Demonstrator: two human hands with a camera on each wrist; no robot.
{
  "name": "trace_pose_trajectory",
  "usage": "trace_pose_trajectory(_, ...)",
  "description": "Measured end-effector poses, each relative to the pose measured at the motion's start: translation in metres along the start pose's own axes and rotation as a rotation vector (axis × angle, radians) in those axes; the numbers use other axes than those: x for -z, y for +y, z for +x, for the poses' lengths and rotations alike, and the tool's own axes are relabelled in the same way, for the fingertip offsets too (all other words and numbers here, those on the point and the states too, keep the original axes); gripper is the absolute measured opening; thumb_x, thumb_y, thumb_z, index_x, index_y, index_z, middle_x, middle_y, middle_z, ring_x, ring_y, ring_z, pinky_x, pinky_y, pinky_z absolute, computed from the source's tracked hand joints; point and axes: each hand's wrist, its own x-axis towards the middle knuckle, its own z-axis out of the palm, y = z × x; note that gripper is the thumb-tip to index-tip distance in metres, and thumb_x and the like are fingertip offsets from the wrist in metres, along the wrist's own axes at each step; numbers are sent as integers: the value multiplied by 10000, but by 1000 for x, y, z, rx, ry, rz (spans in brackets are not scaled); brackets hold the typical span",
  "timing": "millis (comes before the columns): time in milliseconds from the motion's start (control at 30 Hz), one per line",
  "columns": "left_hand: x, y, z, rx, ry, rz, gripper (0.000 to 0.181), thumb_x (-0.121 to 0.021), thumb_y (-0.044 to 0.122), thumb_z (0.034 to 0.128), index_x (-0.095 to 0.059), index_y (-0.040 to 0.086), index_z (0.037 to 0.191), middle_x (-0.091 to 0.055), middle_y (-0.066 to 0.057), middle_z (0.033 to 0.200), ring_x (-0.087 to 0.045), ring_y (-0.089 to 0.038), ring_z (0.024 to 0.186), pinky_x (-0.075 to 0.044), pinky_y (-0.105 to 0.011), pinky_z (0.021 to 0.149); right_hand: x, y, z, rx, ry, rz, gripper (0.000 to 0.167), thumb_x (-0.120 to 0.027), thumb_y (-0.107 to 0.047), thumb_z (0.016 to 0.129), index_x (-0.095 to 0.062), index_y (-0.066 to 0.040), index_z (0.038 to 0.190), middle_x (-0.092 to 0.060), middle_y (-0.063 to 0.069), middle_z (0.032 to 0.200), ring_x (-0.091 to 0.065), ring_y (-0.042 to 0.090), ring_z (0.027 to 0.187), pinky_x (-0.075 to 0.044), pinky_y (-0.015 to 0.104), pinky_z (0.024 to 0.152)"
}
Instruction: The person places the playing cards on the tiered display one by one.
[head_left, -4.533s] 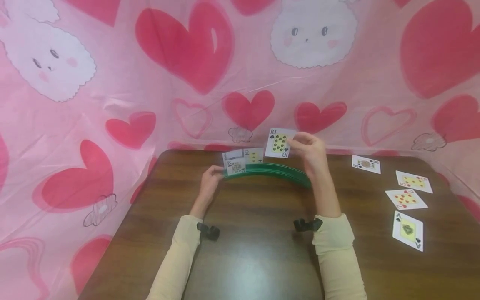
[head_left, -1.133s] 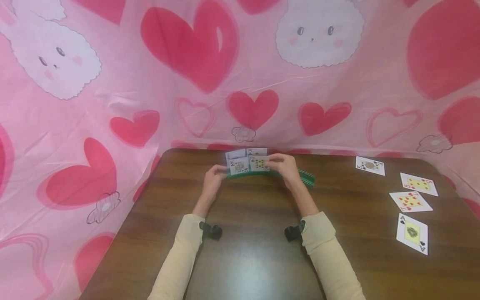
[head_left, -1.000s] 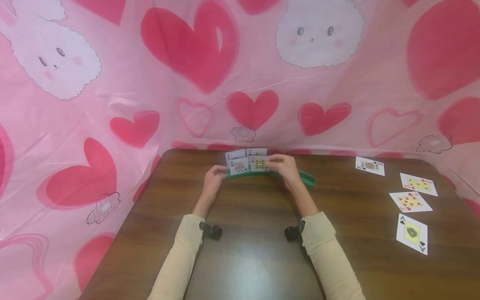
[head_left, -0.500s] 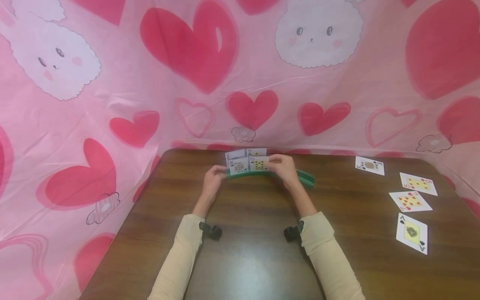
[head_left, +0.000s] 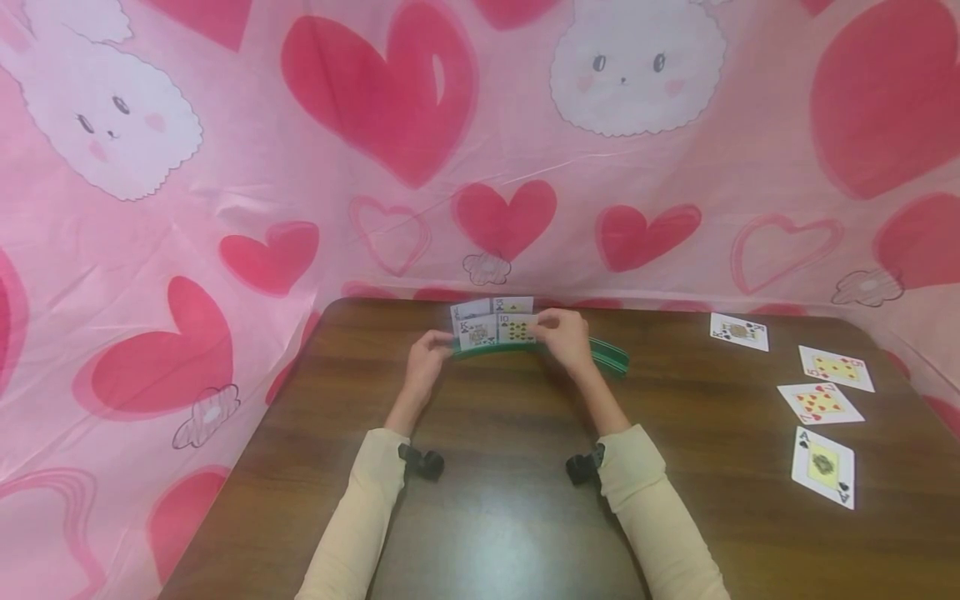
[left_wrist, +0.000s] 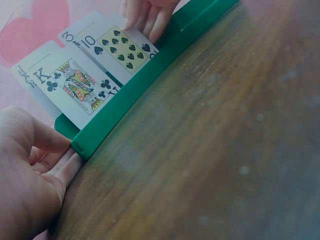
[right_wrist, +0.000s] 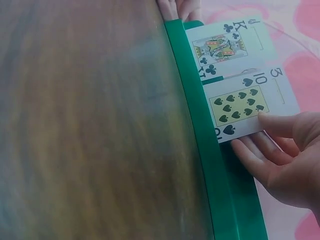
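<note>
A curved green card holder (head_left: 611, 357) stands near the table's far edge, with playing cards upright in it. My left hand (head_left: 427, 364) grips its left end, thumb and fingers about the tip, as the left wrist view shows. In the front row stand the king of clubs (right_wrist: 220, 47) and, to its right, the ten of spades (right_wrist: 240, 106). Behind them rise a jack (left_wrist: 25, 75), mostly hidden, and a three (left_wrist: 67, 36). My right hand (head_left: 566, 340) pinches the ten by its right side, thumb on the face and fingers behind; the card's lower edge sits in the holder.
Several loose cards lie face up at the table's right: a king (head_left: 739, 332), a five of diamonds (head_left: 836, 368), a seven of hearts (head_left: 821, 403) and an ace of spades (head_left: 823, 467). A pink heart-print cloth (head_left: 420, 250) hangs behind the brown table (head_left: 480, 467).
The right hand has brought the ten of spades down from the air into the holder beside the king. In the last second it has barely shifted. My left hand keeps its hold.
</note>
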Motion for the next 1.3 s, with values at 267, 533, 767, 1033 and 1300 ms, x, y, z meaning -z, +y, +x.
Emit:
trace_pose_trajectory(267,0,0,0,-1,-2,10,189,-543,2,783,-615,44,952,-579,-100,1050,-519,-228,970,-403,-383,839,0,1,-1,23,8,3,157,-679,-204,750,-658,-70,829,-662,63,857,-615,192,767,-479,364,679)
trace_pose_trajectory(533,1,-1,-1,-4,-9,10,181,-544,13,791,-614,53,953,-576,-92,1052,-515,-227,976,-400,-390,842,3,0,0,68,34,-22,178,-699,-210,734,-665,-78,849,-667,58,852,-616,183,762,-480,352,682)
trace_pose_trajectory(767,0,-4,0,-28,1,15,184,-553,31,778,-617,56,948,-583,-91,1038,-522,-226,965,-405,-389,833,12,-2,1,26,42,10,180,-689,-256,745,-675,-119,862,-666,23,858,-605,158,771,-473,350,703)
trace_pose_trajectory(1033,-3,-4,-3,-13,-20,56,186,-545,46,791,-617,63,962,-583,-84,1051,-514,-222,983,-396,-395,842,47,3,-6,40,55,15,219,-674,-269,766,-686,-89,891,-669,69,860,-642,179,715,-494,306,652)
trace_pose_trajectory(1300,0,0,-2,-39,22,25,169,-556,18,777,-623,40,931,-598,-102,1004,-527,-221,947,-406,-372,822,99,11,1,-3,68,92,333,-661,-271,776,-661,7,960,-657,187,858,-653,195,689,-506,341,657)
